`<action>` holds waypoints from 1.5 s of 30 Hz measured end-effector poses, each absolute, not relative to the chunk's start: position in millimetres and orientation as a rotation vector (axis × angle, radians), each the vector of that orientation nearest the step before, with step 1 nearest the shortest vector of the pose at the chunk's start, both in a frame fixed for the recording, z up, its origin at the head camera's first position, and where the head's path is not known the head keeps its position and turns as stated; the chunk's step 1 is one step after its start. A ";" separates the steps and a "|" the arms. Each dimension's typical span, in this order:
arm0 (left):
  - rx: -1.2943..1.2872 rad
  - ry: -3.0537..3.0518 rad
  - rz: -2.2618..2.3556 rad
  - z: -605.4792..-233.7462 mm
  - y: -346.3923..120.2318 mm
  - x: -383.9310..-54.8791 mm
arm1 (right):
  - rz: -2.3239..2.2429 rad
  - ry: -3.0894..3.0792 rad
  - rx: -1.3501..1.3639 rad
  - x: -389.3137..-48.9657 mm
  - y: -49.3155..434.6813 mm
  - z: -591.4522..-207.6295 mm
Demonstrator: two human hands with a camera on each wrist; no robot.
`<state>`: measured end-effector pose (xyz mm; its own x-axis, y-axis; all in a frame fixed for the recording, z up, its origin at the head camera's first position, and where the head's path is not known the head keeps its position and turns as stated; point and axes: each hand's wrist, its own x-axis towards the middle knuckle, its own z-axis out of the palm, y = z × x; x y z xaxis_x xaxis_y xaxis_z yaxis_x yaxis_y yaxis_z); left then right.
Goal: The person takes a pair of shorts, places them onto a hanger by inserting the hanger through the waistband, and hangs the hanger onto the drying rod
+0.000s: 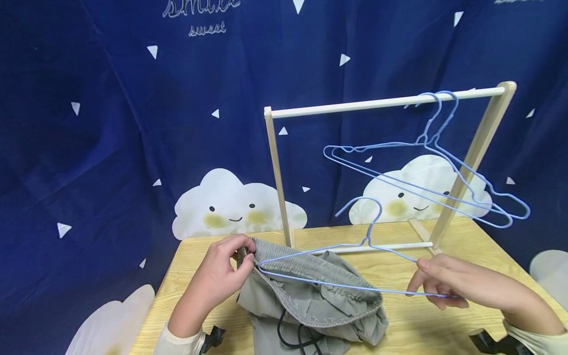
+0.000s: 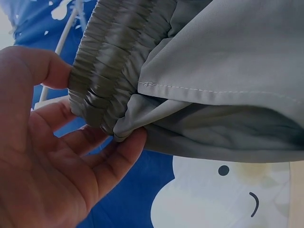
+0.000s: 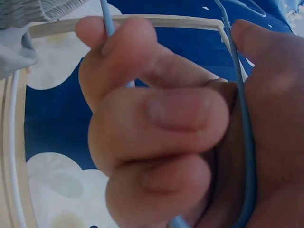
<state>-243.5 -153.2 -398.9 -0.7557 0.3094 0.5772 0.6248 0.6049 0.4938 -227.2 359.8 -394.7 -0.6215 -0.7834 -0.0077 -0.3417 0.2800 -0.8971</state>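
On the table (image 1: 404,328), a gray garment (image 1: 319,305) is resting, left hand (image 1: 224,264) pinching its waistband (image 1: 297,268), right hand (image 1: 448,281) gripping a blue hanger (image 1: 368,241). One end is meeting the waistband; hanging is seemingly pending.

Left grip (image 1: 222,270) in a pinch, right grip (image 1: 457,280) curled, thumb (image 1: 427,265) uppermost, both forearms (image 1: 530,303) angled inward

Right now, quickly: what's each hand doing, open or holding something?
Left hand: closed, pinching the waistband of the grey garment.
Right hand: closed, holding one end of a blue hanger.
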 end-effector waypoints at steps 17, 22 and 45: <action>-1.076 -2.398 -0.913 -397.0 -148.6 -238.1 | -1.322 2.195 -0.938 -228.1 321.5 -403.2; -1.073 -2.370 -0.951 -394.6 -145.5 -236.6 | -1.380 2.158 -0.971 -229.7 314.2 -410.2; -1.012 -2.059 -0.909 -400.3 -118.8 -228.3 | -1.504 2.137 -1.001 -228.9 277.9 -429.8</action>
